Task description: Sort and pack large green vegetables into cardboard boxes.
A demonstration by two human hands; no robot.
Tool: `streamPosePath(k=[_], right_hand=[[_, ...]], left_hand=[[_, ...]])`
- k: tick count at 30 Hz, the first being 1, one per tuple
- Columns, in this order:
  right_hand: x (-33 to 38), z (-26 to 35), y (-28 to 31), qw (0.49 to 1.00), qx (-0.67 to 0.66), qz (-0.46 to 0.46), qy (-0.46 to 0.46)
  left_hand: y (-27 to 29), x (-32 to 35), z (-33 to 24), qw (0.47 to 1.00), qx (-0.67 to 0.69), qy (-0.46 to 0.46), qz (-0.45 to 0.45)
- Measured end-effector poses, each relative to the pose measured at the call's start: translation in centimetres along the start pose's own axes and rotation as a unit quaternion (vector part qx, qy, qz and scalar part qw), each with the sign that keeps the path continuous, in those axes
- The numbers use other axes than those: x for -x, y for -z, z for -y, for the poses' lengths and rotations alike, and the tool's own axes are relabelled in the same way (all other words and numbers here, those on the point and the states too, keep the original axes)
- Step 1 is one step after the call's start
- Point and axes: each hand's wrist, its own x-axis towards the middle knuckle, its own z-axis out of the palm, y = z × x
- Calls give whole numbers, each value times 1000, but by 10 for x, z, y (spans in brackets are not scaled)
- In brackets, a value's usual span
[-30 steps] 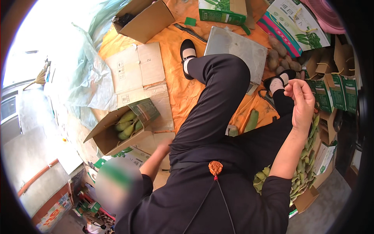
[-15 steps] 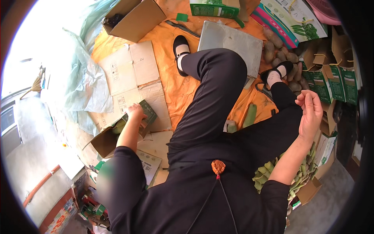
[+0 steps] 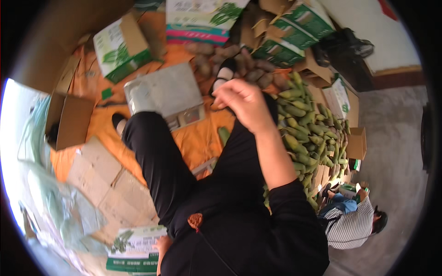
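Observation:
At the lower left, my left hand [image 3: 162, 244] grips the right edge of a white and green cardboard box [image 3: 133, 248]; most of its fingers and the forearm are hidden by my dark clothing. My right hand [image 3: 244, 103] is raised over my right leg, its fingers curled toward the thumb and slightly blurred, with nothing visible in them. Right of that forearm lies a heap of long green vegetables [image 3: 306, 133] that look like radishes. One more green radish [image 3: 224, 135] rests on the orange sheet [image 3: 198, 140] between my legs.
A flat grey-topped platform [image 3: 168, 89] stands ahead, with brownish roots [image 3: 258, 69] beyond my right foot. Green and white cartons [image 3: 122, 46] surround the sheet. Flattened cardboard [image 3: 108, 179] and clear plastic [image 3: 55, 198] lie left. A person in a striped shirt [image 3: 352, 225] sits at the lower right.
The view has swung right, bringing the green heap and another person into sight. The box at my left hand now shows its white printed side. My right hand has moved inward over my leg.

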Motion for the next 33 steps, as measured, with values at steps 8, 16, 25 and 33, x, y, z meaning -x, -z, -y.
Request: streamPosePath(k=[8,16,25,33], right_hand=[[23,14,51,999,11,-40,23],[28,5,134,976,125,-180,-20],[-13,-73,207,947,186,-245,-93],[-71,-81,252,865,425,-253,-78]], left_hand=[[57,-51,87,980,19,57,-190],[134,-97,102,950,103,-36,-291],[201,-103,98,899,203,-105,-373],[452,137,-102,583,376,-383,-610]])
